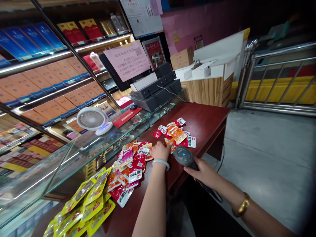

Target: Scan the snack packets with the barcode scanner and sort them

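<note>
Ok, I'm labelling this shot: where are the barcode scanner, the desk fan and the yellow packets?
barcode scanner (184, 155), head view, top of its head.
desk fan (91, 118), head view, centre of the grille.
yellow packets (92, 206), head view, middle packet of the pile.

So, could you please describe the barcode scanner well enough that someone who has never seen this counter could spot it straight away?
Start at the dark red wooden counter, strewn with small snack packets. At its near edge the person's right hand grips the barcode scanner, just right of the left hand resting on the packets. It is the only dark grey, rounded plastic device among flat, bright red, orange and yellow wrappers.
</note>
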Available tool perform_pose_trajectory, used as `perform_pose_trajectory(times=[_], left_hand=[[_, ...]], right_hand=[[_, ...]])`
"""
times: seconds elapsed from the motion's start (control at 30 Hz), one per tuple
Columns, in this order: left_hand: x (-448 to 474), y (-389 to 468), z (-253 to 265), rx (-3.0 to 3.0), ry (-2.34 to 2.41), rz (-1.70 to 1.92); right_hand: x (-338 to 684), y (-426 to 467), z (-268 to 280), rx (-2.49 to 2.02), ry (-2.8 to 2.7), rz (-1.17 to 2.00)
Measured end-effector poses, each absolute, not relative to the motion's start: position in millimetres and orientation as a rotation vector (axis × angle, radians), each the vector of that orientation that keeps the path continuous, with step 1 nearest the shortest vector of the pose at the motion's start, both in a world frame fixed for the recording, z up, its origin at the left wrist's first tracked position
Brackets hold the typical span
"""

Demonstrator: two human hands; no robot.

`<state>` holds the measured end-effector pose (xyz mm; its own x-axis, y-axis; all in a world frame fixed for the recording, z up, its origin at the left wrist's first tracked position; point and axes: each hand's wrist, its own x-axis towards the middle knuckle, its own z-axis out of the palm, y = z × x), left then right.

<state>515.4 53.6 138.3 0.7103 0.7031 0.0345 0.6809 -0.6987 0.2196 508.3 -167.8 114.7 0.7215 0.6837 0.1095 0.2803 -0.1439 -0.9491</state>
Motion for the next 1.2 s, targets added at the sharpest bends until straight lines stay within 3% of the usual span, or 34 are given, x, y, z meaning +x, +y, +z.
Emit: perform_pose_trajectory(times=[0.7, 0.93, 1.07, 1.2], left_hand=[[455.9, 72.0, 159.3, 2.704, 1.031, 0.072], [418.2, 110.2, 185.8, 2.879, 1.393, 0.155], [441.6, 98.4, 189.9, 2.963, 1.312, 0.468], [505.0, 49.8, 174.2, 2.897, 1.007, 0.29]], right_hand=[[501.9, -145.3, 128.5, -1.638, -0.887, 0.417], [505.9, -148.3, 123.7, -1.622, -0.894, 0.463], [513.3, -158.1, 122.0, -1.612, -0.854, 0.433], [518.4, -172.8, 118.8, -1.64, -0.798, 0.402]])
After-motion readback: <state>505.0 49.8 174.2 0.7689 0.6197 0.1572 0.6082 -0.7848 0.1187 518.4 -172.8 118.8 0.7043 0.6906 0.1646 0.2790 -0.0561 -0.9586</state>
